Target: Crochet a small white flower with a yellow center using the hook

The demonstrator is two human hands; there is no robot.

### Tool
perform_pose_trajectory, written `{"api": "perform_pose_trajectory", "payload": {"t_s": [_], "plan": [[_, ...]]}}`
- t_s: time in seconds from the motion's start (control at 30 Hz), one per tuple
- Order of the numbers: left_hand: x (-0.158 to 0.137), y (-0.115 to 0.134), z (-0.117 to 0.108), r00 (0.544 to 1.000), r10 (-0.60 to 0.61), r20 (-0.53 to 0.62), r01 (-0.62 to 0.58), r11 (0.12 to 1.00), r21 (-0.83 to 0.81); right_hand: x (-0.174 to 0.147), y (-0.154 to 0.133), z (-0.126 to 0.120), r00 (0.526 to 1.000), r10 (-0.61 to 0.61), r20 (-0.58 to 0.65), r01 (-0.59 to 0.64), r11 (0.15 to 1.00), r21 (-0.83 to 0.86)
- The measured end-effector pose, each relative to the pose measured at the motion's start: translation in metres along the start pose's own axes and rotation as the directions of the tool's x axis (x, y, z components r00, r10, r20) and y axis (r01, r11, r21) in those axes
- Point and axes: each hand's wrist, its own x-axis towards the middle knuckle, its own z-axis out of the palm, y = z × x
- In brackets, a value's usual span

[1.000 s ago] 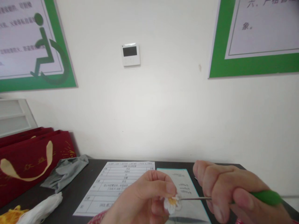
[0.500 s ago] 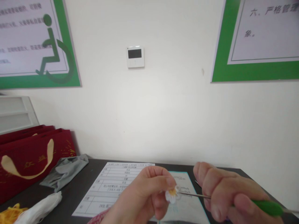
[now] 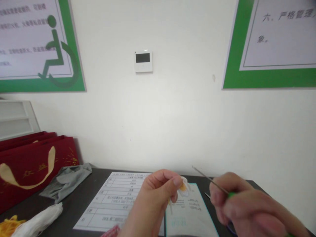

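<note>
My left hand (image 3: 156, 196) pinches a small crocheted flower (image 3: 184, 188), white around a yellow centre, between thumb and forefinger. Below those fingers hang short yellow and white yarn ends (image 3: 170, 204). In my right hand (image 3: 247, 205) is a crochet hook (image 3: 209, 178) with a green handle, part of it covered by the fingers. Its thin metal shaft points up and left, and its tip stands apart from the flower, above and to the right. The right hand is a little blurred.
A printed sheet (image 3: 103, 200) and a blue-edged leaflet (image 3: 190, 217) lie on the dark table. At left are white yarn (image 3: 40, 220), yellow yarn (image 3: 11, 227), a grey cloth (image 3: 65, 181) and red gift bags (image 3: 37, 164). A pointed metal tip (image 3: 207, 195) shows beside my right hand.
The hook has come away from the flower and now angles upward. My left hand has risen slightly with the flower, and the yarn ends beneath it now show.
</note>
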Motion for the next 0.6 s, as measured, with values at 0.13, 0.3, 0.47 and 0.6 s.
{"api": "perform_pose_trajectory", "payload": {"t_s": [0.13,0.3,0.47,0.6], "plan": [[-0.004,-0.004,0.004,0.995,0.096,-0.001,-0.095,0.995,0.025,0.004,0.000,0.013,0.981,0.099,-0.167,-0.132,0.972,-0.194],[-0.015,-0.001,0.013,0.984,0.177,-0.025,-0.177,0.984,0.012,0.003,0.002,0.017,0.997,-0.035,-0.070,0.003,0.912,-0.409],[-0.016,-0.002,0.012,0.982,0.185,0.034,-0.183,0.982,-0.043,0.002,0.004,0.022,0.991,-0.125,-0.043,0.081,0.831,-0.551],[-0.015,-0.006,0.010,0.979,0.195,0.067,-0.193,0.981,-0.036,0.001,0.004,0.025,0.990,-0.126,-0.062,0.071,0.830,-0.553]]}}
